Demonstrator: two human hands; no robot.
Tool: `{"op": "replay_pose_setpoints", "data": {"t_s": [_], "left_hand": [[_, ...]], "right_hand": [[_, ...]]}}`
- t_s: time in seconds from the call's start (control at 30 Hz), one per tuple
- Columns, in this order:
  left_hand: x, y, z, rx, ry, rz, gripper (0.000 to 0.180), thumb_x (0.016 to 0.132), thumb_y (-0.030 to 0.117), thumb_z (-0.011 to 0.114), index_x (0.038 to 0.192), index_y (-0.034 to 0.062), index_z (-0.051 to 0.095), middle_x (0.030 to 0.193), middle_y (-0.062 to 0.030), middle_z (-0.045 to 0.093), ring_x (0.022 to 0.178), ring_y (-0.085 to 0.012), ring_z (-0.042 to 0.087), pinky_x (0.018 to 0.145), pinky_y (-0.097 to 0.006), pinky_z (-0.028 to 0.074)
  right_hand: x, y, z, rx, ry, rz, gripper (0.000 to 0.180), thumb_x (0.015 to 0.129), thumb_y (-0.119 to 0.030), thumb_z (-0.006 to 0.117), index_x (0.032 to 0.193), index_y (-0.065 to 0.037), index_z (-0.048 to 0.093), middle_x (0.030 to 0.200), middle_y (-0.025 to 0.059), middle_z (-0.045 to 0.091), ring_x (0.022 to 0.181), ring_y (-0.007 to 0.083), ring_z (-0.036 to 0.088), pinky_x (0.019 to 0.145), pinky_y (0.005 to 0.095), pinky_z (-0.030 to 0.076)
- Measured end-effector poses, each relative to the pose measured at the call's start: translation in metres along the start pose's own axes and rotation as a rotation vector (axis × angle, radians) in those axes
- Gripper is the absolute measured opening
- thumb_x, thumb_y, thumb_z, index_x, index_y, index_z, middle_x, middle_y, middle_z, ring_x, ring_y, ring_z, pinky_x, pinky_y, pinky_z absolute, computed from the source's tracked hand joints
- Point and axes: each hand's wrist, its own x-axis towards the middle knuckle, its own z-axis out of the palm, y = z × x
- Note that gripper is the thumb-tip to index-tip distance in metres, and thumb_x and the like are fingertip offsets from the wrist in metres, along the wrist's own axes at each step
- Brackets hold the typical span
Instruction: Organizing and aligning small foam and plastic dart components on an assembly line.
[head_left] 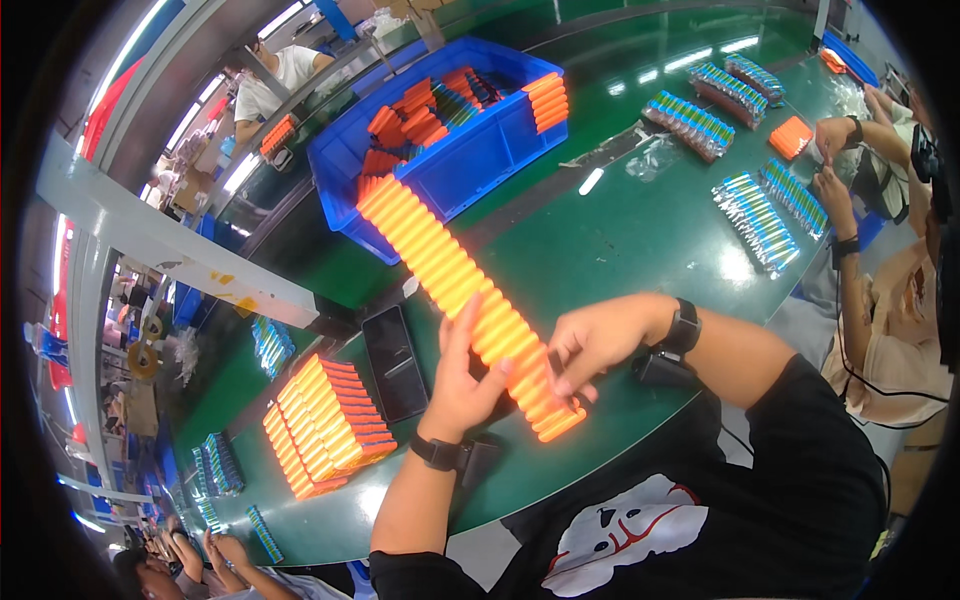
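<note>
A long strip of orange cylindrical cells [445, 262], laid side by side, slants from the blue bin toward my body. My left hand [465, 375] is closed round its nearer half, with the thumb on one side and the fingers along the other. At the right edge of the strip's near end, my right hand [605, 340] has its fingers bent and pinched together, touching the strip. Whatever small thing may lie between those fingertips is hidden. The strip's far end reaches the rim of the bin.
The blue bin [465, 170] holds more orange and green-blue cell packs. On the green table [640, 245] are an orange stack [325, 425], a black phone-like slab [395, 360] and blue-and-silver packs [755, 225]. A grey metal post [200, 245] crosses at left. A co-worker's hands [835, 155] work at right.
</note>
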Motion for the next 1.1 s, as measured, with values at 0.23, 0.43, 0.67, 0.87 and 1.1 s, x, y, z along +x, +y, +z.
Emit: {"op": "replay_pose_setpoints", "data": {"t_s": [0.23,0.43,0.67,0.87,1.1], "left_hand": [[0.009,-0.008,-0.004,0.415,-0.063,-0.105,0.088,0.08,0.034,0.079,0.155,0.0095,0.038,0.151,-0.0186,0.047,0.145,-0.0403,0.03,0.121,-0.049,0.013],[0.012,0.001,-0.001,0.552,-0.153,-0.175,0.091,0.078,0.046,0.08,0.153,0.0101,0.041,0.15,-0.0189,0.048,0.145,-0.0464,0.029,0.121,-0.052,0.013],[0.009,-0.002,-0.003,0.52,-0.091,-0.211,0.103,0.073,0.046,0.084,0.154,0.0044,0.036,0.15,-0.0192,0.048,0.145,-0.0439,0.031,0.121,-0.051,0.016],[0.009,-0.008,0.0,0.505,-0.041,-0.185,0.109,0.068,0.045,0.087,0.154,0.0029,0.035,0.149,-0.0192,0.048,0.144,-0.0434,0.032,0.119,-0.05,0.019],[0.007,-0.007,0.0,0.511,-0.044,-0.152,0.111,0.068,0.045,0.087,0.154,0.0014,0.033,0.148,-0.0203,0.047,0.144,-0.0434,0.031,0.118,-0.051,0.02]], "right_hand": [[0.008,0.015,0.01,-0.098,-0.187,0.071,0.025,0.097,-0.031,0.066,0.102,-0.008,0.075,0.09,-0.0002,0.073,0.066,0.0089,0.07,0.054,0.024,0.041],[0.011,0.014,0.009,-0.097,-0.247,0.164,0.025,0.096,-0.028,0.067,0.099,-0.004,0.074,0.089,0.0041,0.073,0.067,0.0124,0.07,0.055,0.0255,0.046],[0.003,0.0,0.001,-0.137,-0.296,0.202,0.024,0.096,-0.021,0.068,0.095,0.003,0.072,0.083,0.0101,0.072,0.066,0.0165,0.07,0.062,0.0291,0.057],[0.033,0.028,-0.01,-0.102,0.694,-0.539,0.017,0.099,-0.016,0.065,0.11,-0.004,0.071,0.102,0.007,0.072,0.086,0.0145,0.065,0.078,0.0295,0.052],[0.056,0.027,-0.004,-0.677,0.736,-0.508,0.018,0.091,-0.007,0.069,0.108,-0.007,0.075,0.098,0.009,0.065,0.097,0.0267,0.061,0.087,0.0362,0.049]]}}
